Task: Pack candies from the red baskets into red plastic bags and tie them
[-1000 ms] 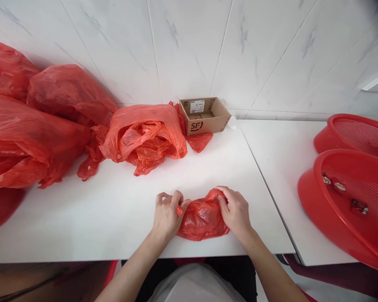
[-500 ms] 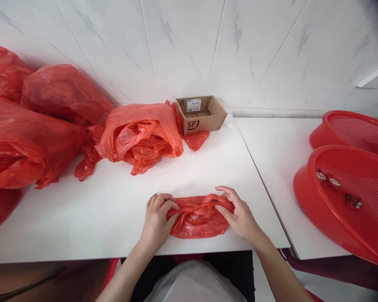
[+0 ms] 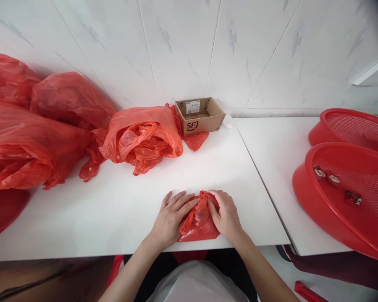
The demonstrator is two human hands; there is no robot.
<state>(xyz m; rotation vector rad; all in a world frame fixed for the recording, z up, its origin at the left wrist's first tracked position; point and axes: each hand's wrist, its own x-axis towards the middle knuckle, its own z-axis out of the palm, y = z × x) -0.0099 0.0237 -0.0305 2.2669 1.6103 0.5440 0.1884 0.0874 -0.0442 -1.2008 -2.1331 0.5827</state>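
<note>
A small crumpled red plastic bag (image 3: 199, 221) lies near the front edge of the white table (image 3: 119, 209). My left hand (image 3: 172, 217) rests on the bag's left side with its fingers stretched out and flat. My right hand (image 3: 225, 214) is on the bag's right side, fingers curled over the plastic and gripping it. The two hands sit close together, with the bag bunched between them.
A heap of red plastic bags (image 3: 141, 136) lies mid-table, with bigger filled red bags (image 3: 28, 134) at the left. A small open cardboard box (image 3: 199, 115) stands against the tiled wall. Two red mesh baskets (image 3: 349, 184) sit on the adjoining table at the right.
The hands have come closer together, pushing the spread-out bag into a tighter bundle. My left hand went from a closed grip to flat fingers on the bag.
</note>
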